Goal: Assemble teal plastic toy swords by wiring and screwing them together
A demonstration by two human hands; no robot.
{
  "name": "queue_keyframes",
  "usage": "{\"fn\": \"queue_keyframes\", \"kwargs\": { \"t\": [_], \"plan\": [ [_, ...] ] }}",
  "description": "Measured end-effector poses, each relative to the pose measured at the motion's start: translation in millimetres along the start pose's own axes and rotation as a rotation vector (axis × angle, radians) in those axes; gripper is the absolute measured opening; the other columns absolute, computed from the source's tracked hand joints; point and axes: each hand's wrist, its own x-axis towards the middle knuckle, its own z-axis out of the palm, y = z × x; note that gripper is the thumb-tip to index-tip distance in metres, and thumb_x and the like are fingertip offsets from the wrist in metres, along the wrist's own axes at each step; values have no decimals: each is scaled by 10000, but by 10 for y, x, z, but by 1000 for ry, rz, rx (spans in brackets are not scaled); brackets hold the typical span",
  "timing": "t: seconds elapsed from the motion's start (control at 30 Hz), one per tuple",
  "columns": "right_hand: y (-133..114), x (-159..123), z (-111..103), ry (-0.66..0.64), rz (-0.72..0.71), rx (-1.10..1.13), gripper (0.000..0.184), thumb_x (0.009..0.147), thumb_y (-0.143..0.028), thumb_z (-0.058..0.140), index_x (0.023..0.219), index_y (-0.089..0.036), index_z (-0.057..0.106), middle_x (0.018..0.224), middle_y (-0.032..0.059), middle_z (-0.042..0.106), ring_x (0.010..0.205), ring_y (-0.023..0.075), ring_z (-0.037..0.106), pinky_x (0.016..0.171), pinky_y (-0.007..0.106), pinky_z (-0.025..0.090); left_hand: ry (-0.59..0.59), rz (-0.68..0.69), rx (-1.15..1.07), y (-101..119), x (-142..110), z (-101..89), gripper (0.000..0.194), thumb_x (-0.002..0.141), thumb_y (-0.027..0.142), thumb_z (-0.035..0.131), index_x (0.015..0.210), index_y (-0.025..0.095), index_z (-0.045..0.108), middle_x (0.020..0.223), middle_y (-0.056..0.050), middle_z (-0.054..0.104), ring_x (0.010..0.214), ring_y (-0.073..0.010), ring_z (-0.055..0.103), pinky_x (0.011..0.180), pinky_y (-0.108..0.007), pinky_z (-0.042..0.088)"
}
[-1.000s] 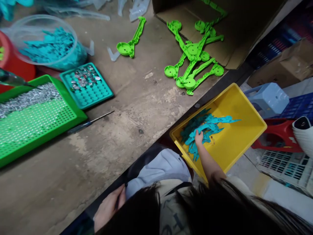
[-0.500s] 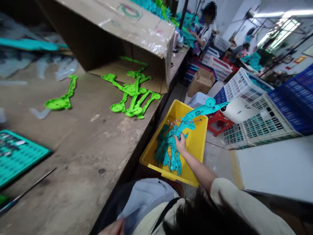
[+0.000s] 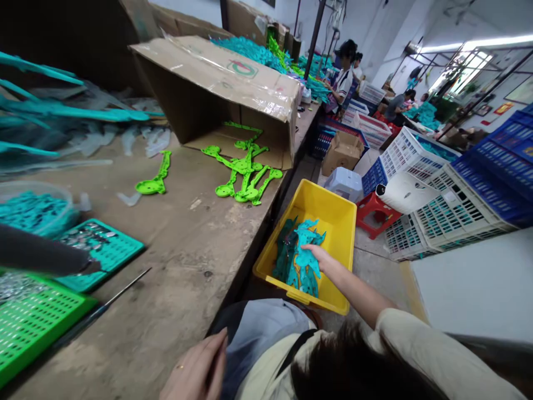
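Observation:
My right hand reaches down into the yellow bin, its fingers closed on a teal plastic part. Under and beside that part lie several more teal plastic parts, darker on the bin's left side. The fingertips are partly hidden by the piece they grip. By the table's front edge, near my lap, rests my left hand, its fingers extended close together with a gap at the thumb. Nothing shows in it, and it wears a ring.
Bright green plastic parts lie before a tipped cardboard box. At left are a screwdriver, a green basket, a teal tray and a tub. Right of the bin stand a red stool and stacked crates. People work farther back.
The long teal part that stuck up past the bin's right rim is now down in the bin with my right hand. The view has shifted, showing more of the table's left side and my left hand.

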Motion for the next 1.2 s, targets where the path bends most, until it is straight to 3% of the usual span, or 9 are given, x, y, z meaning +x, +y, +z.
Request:
{"fn": "queue_keyframes", "kwargs": {
  "t": [0.43, 0.7, 0.8, 0.87, 0.97, 1.0, 1.03, 1.1, 1.2],
  "plan": [
    [-27, -633, 655, -23, -524, -200, 191, 777, -380, 621, 767, -204, 549, 713, -14, 553, 700, 144, 493, 683, 262, 426, 35, -192, -164, 270, 491, -97, 204, 910, 194, 528, 1087, 216, 628, 1021, -60, 691, 948, -178, 657, 865, -308, 539],
    [-272, -1059, 1027, -573, -824, -476, 96, 812, -260, 582, 888, -210, 614, 866, 24, 622, 808, 164, 554, 768, 279, 434, 410, -636, -652, 241, 1260, -376, 750, 788, 698, 551, 1298, 152, 484, 1201, -146, 607, 1088, -254, 611, 908, -374, 532],
    [-539, -1120, 1112, -921, -921, -690, 121, 823, -208, 553, 921, -226, 622, 879, 26, 640, 801, 159, 572, 736, 261, 431, 338, -642, -923, 46, 1022, -669, 861, 824, 806, 239, 1228, 109, 543, 1052, -140, 663, 960, -245, 658, 801, -365, 560],
    [-852, -1105, 1146, -1138, -953, -881, 191, 831, -189, 537, 988, -246, 630, 894, 19, 656, 795, 150, 590, 716, 247, 424, 465, -687, -881, -51, 688, -909, 823, 880, 742, 119, 1176, 122, 573, 991, -117, 669, 904, -222, 668, 747, -349, 566],
    [-1458, -1063, 1241, -1297, -978, -1128, 363, 832, -189, 534, 1177, -279, 602, 955, 13, 690, 798, 144, 624, 695, 235, 417, 972, -598, -265, -17, 177, -1356, 470, 915, 545, 458, 1246, 219, 524, 1159, -61, 610, 1080, -192, 605, 907, -343, 525],
    [-1661, -1057, 1298, -1326, -992, -1204, 367, 832, -192, 529, 1182, -273, 605, 923, 11, 696, 754, 140, 623, 664, 234, 408, 1002, -511, 9, 48, 61, -1519, 487, 858, 477, 595, 1280, 254, 500, 1246, -49, 565, 1179, -204, 547, 1000, -371, 478],
    [-1847, -1057, 1369, -1359, -1011, -1273, 340, 826, -197, 530, 1146, -258, 626, 882, 10, 698, 719, 139, 618, 638, 234, 396, 887, -430, 238, 131, -14, -1677, 569, 798, 430, 683, 1308, 279, 480, 1320, -43, 520, 1262, -226, 482, 1084, -413, 409],
    [-2140, -1083, 1547, -1447, -1070, -1415, 284, 810, -213, 541, 1063, -239, 666, 811, 9, 693, 686, 145, 612, 621, 239, 379, 355, -369, 468, 312, -48, -1938, 648, 752, 439, 729, 1326, 274, 478, 1380, -60, 492, 1333, -277, 410, 1172, -505, 261],
    [-2368, -1167, 1837, -1546, -1152, -1636, 259, 780, -238, 581, 1010, -255, 698, 764, 9, 694, 684, 166, 626, 611, 257, 380, -374, -479, 404, 488, 20, -2079, 566, 780, 546, 666, 1217, 200, 566, 1190, -103, 631, 1199, -299, 539, 1139, -555, 262]
  ]
}}
